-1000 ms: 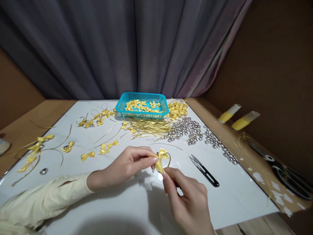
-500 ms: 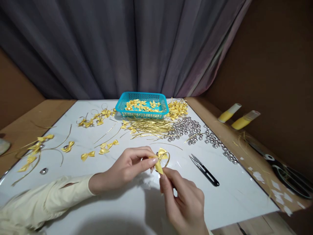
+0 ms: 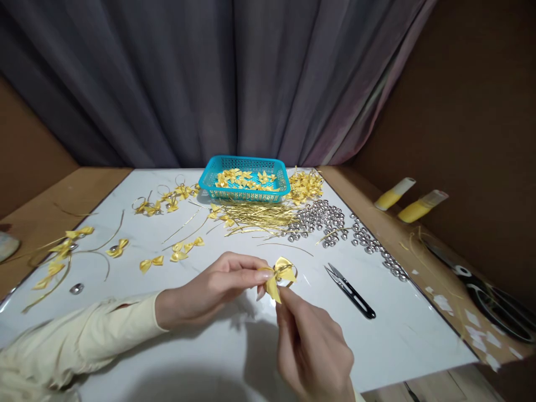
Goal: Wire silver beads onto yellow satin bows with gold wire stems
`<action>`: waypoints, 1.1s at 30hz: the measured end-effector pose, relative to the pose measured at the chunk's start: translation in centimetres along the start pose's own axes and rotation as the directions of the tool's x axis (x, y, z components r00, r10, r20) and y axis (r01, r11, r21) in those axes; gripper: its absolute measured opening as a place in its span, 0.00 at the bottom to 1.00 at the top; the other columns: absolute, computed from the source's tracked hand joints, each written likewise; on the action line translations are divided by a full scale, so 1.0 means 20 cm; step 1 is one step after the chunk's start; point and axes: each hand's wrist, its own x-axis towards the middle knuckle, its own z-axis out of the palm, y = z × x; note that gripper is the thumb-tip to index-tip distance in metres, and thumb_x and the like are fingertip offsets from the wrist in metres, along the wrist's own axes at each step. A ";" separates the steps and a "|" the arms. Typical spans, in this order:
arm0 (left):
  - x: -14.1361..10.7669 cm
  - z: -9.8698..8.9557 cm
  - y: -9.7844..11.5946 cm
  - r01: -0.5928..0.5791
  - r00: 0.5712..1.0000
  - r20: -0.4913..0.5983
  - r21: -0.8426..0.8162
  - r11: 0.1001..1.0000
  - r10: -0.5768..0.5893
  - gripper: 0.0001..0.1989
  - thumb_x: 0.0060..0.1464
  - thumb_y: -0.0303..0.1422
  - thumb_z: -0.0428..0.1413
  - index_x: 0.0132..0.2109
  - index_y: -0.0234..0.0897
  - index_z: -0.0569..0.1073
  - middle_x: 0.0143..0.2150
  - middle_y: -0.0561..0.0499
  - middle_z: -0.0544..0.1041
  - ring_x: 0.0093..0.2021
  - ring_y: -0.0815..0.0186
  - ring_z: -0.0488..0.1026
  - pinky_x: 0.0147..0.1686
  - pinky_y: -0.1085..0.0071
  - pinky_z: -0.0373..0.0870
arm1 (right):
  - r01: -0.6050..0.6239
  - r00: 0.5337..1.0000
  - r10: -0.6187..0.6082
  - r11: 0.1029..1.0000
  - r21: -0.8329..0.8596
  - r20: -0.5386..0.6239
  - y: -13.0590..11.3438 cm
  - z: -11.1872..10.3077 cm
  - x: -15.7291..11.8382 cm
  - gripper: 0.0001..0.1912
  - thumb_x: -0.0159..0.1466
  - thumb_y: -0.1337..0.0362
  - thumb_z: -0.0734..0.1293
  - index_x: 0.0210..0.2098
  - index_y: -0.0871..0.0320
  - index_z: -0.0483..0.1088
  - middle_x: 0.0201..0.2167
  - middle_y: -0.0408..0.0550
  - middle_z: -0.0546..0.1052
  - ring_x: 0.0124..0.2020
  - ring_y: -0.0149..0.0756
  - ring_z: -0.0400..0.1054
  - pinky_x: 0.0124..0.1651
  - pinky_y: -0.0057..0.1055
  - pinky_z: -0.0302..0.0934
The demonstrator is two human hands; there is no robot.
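Observation:
A yellow ribbon bow [image 3: 283,269] with a loop of gold cord is held up over the front middle of the table. My left hand [image 3: 224,287] pinches its left side between thumb and forefinger. With thumb and forefinger closed, my right hand [image 3: 312,335] grips the lower right part of the same bow, by the cord loop. The fingertips hide some of the cord. Black thread snips [image 3: 350,291] lie to the right of my right hand. Several loose yellow bows [image 3: 179,252] lie beyond my left hand.
A blue basket [image 3: 245,195] of bows stands at the back. Before it lie cut gold cords [image 3: 259,216] and silver heart-shaped pieces [image 3: 320,218]. Further right are two yellow-filled tubes [image 3: 421,206] and large scissors [image 3: 494,304]. More bows with cord [image 3: 62,251] spread at the left.
The bow has turned a little in my fingers, and its upper loop now opens towards the right. My right hand has shifted slightly right and down, staying on it.

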 end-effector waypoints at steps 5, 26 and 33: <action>0.00 0.01 -0.01 0.043 0.998 -0.046 -0.095 0.995 -0.048 0.09 0.50 0.33 0.59 0.27 0.32 0.74 0.29 0.50 0.71 0.32 0.67 0.65 0.36 0.72 0.59 | 0.002 1.000 -0.002 0.998 -0.070 0.008 0.00 0.00 0.00 0.16 0.61 0.77 0.57 0.45 0.60 0.67 0.24 0.48 0.77 0.22 0.34 0.72 0.28 0.26 0.67; 0.02 0.01 0.01 0.107 0.993 -0.038 -0.152 0.983 -0.114 0.07 0.49 0.30 0.59 0.29 0.30 0.77 0.26 0.51 0.69 0.28 0.71 0.62 0.30 0.74 0.57 | 0.009 1.000 -0.007 0.996 -0.089 0.029 -0.01 -0.01 0.01 0.15 0.60 0.79 0.58 0.43 0.62 0.66 0.21 0.47 0.74 0.21 0.32 0.70 0.26 0.25 0.65; 0.01 0.00 0.01 0.130 0.991 -0.027 -0.122 0.984 -0.134 0.07 0.50 0.31 0.59 0.29 0.30 0.77 0.27 0.51 0.70 0.29 0.69 0.62 0.33 0.73 0.57 | 0.035 0.999 -0.035 0.995 -0.094 0.004 -0.01 -0.01 0.02 0.12 0.60 0.79 0.59 0.41 0.63 0.67 0.20 0.46 0.72 0.18 0.31 0.67 0.24 0.24 0.63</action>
